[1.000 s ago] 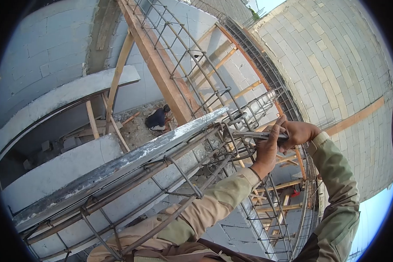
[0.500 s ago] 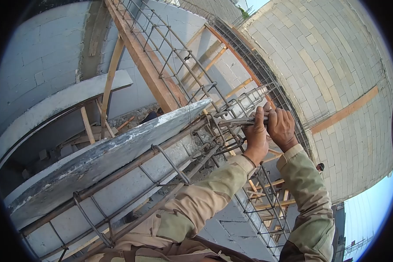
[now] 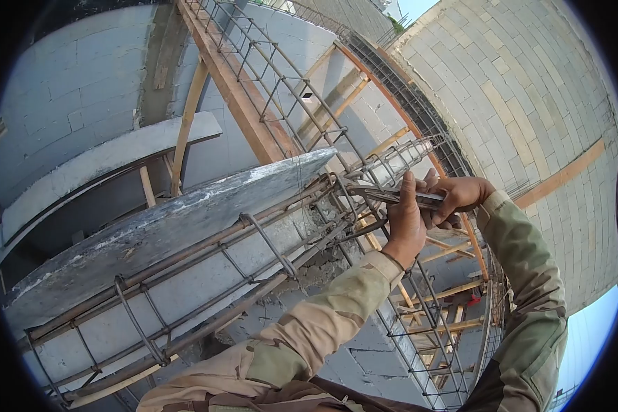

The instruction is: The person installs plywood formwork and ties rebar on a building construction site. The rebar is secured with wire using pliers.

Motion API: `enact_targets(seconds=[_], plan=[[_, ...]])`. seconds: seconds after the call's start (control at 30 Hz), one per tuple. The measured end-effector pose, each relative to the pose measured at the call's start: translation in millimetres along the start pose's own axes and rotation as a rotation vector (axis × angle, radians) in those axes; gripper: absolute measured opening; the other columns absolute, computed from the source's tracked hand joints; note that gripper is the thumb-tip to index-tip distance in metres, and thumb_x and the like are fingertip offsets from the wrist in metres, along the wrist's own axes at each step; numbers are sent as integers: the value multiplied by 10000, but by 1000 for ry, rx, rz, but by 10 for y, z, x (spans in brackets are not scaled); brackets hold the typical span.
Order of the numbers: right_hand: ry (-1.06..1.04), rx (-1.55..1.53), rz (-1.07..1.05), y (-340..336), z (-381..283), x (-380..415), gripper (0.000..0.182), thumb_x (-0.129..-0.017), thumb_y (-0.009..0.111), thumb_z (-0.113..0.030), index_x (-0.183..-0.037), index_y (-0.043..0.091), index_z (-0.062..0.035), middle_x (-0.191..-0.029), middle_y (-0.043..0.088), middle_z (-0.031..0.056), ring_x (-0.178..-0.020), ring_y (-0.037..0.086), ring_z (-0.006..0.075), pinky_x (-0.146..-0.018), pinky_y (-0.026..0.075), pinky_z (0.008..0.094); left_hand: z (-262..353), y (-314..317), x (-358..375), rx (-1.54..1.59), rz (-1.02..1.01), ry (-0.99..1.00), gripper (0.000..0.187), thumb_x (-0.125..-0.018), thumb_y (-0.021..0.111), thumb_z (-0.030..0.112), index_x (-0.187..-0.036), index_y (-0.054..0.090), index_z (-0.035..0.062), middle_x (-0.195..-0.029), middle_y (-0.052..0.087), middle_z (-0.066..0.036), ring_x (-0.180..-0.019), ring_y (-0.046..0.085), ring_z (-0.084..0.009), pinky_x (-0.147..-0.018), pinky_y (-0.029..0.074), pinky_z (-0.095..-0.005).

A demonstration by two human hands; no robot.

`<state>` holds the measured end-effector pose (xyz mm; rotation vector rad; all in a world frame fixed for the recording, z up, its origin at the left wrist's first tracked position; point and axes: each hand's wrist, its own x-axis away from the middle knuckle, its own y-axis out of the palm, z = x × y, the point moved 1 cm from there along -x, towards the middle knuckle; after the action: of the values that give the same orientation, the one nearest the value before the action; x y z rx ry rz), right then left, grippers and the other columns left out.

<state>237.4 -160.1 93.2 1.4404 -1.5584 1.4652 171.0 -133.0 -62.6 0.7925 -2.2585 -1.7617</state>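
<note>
Just right of the rebar joint [image 3: 336, 196], my left hand [image 3: 408, 220] is wrapped round a metal hand tool [image 3: 374, 193], thumb pointing up. The tool's far end reaches the crossing bars at the joint. My right hand [image 3: 460, 196] is closed on the handle end of the same tool, close beside the left hand. A steel bar cage with square stirrups [image 3: 268, 247] runs from the joint to the lower left. What the tool's tip grips is too small to make out.
A rough grey slab [image 3: 178, 233] lies along the cage on the left. A long wooden beam [image 3: 237, 89] and another rebar cage [image 3: 275, 75] rise at the top. Block walls [image 3: 501, 89] stand to the right. Timber props [image 3: 446, 292] are below.
My right hand has swung outward, its wrist and forearm moving right, and more of the tool's handle shows. My left hand remains near the joint. The view has shifted slightly.
</note>
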Motion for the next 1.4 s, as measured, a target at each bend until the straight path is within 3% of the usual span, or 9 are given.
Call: enact_targets(seconds=[0.1, 0.33, 0.53, 0.63, 0.8, 0.9, 1.13, 1.33, 1.4], plan=[[-349, 993, 585, 240, -203, 166, 341, -814, 768, -102, -1116, 643, -6, -875, 680, 142, -746, 673, 280, -685, 526, 402, -8, 118, -14, 19, 184, 48, 386, -995, 677, 466, -905, 616, 95, -840, 711, -82, -1043, 697, -222, -1012, 487, -383], [-449, 1559, 1551, 641, 424, -231, 419, -810, 708, -151, -1166, 572, 23, -1025, 640, 140, -975, 611, 341, -850, 472, 432, 37, 339, 12, 21, 405, -43, 402, -1002, 657, 506, -981, 630, 105, -856, 658, 4, -790, 591, -98, -787, 477, -274], [-539, 1309, 939, 282, 64, -11, 209, -788, 740, -80, -943, 635, 12, -644, 622, 97, -598, 657, 285, -549, 500, 430, -48, 265, 202, -146, 239, -64, 789, -949, 653, 626, -1391, 558, -20, -1366, 581, -104, -1278, 523, -166, -1071, 425, -348], [-13, 387, 153, -58, 15, 26, 319, -800, 856, -173, -949, 679, 48, -728, 694, 59, -639, 655, 139, -579, 525, 312, -64, 272, 274, -237, 118, 19, 925, -961, 630, 621, -1555, 351, -31, -1601, 369, -166, -1421, 426, -224, -1209, 325, -368], [18, 259, 99, -98, 64, -52, 327, -789, 863, -166, -979, 694, 41, -806, 724, 78, -640, 658, 146, -576, 522, 312, -142, 76, 77, -78, 115, -30, 702, -963, 675, 554, -1387, 533, 13, -1449, 566, -168, -1291, 575, -219, -1106, 466, -351], [-155, 1028, 600, 239, -88, 119, 381, -776, 812, -99, -1117, 665, -14, -883, 713, 165, -765, 680, 341, -684, 530, 398, -203, 103, 39, -65, 218, 12, 503, -977, 694, 485, -1214, 627, 47, -1217, 692, -91, -1112, 643, -156, -1009, 510, -334], [-604, 1618, 1581, 644, 489, -207, 405, -848, 648, -90, -1234, 562, -1, -1070, 626, 160, -1022, 594, 342, -900, 460, 466, -142, 294, 16, -101, 439, -48, 472, -991, 666, 506, -1136, 664, 57, -1022, 694, -22, -974, 630, -117, -922, 491, -293], [-440, 1432, 949, 378, 202, -9, 217, -872, 632, -54, -1064, 654, 45, -700, 676, 121, -655, 695, 262, -635, 558, 382, -159, 382, 213, -94, 356, -46, 764, -944, 681, 600, -1384, 532, -7, -1325, 583, -91, -1269, 540, -166, -1094, 419, -330], [-134, 582, 379, 359, -116, 254, 136, -894, 625, -32, -955, 688, 73, -691, 708, 133, -602, 713, 213, -559, 567, 329, -234, 273, 286, -52, 244, -187, 801, -960, 664, 590, -1440, 482, -25, -1351, 569, -119, -1318, 511, -181, -1123, 389, -338]])
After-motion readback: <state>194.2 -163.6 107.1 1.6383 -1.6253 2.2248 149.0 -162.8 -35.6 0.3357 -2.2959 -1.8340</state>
